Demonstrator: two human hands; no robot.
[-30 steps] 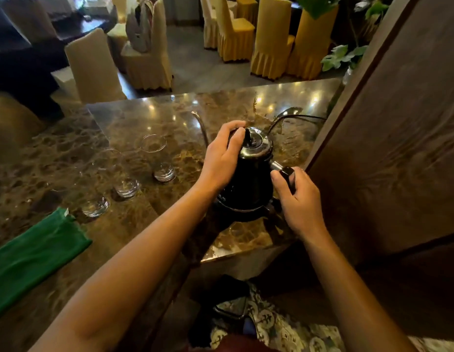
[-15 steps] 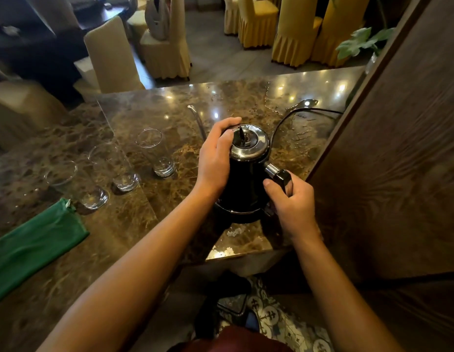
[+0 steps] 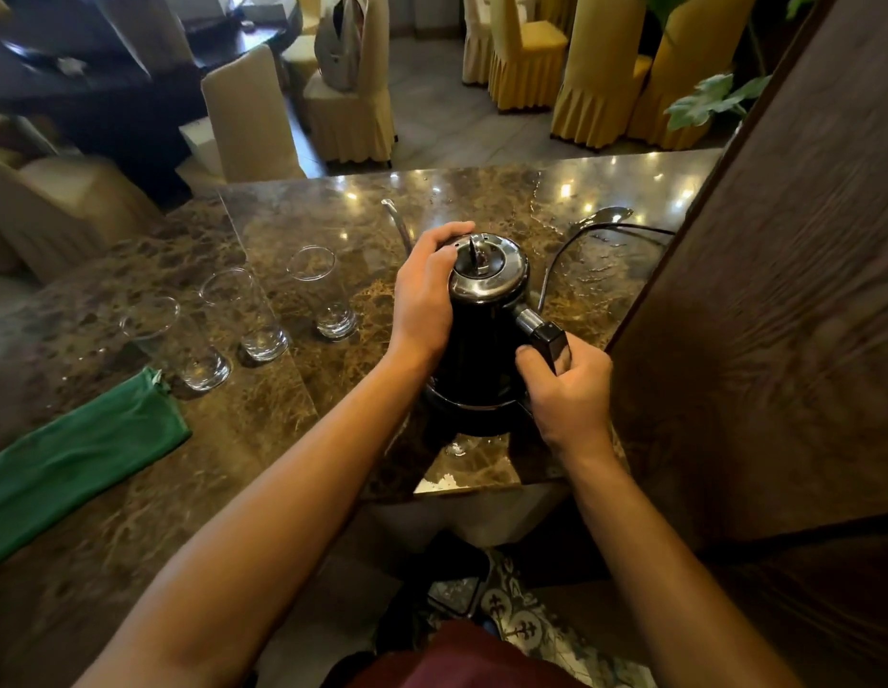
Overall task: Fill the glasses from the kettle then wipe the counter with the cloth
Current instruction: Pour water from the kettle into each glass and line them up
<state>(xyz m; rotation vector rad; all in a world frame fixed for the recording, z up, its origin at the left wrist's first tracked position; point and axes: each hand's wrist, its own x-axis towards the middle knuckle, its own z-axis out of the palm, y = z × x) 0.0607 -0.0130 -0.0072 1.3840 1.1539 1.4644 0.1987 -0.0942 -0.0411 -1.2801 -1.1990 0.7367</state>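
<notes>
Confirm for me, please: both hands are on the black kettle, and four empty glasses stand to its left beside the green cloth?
Not quite: the head view shows three glasses, not four. Otherwise yes: left hand and right hand on the kettle, cloth nearby.

Both forearms bare, entering from bottom of frame, converging toward centre. Left arm runs diagonal from lower left up to centre; left hand [image 3: 424,300] cupped, palm facing right, fingers curled over top, thumb toward viewer, wrapped against side of kettle [image 3: 474,350]. Right arm comes from lower right, shorter reach; right hand [image 3: 568,389] just right of centre, fist closed around kettle handle [image 3: 549,340], thumb on left side, knuckles up, wrist slightly bent.
</notes>
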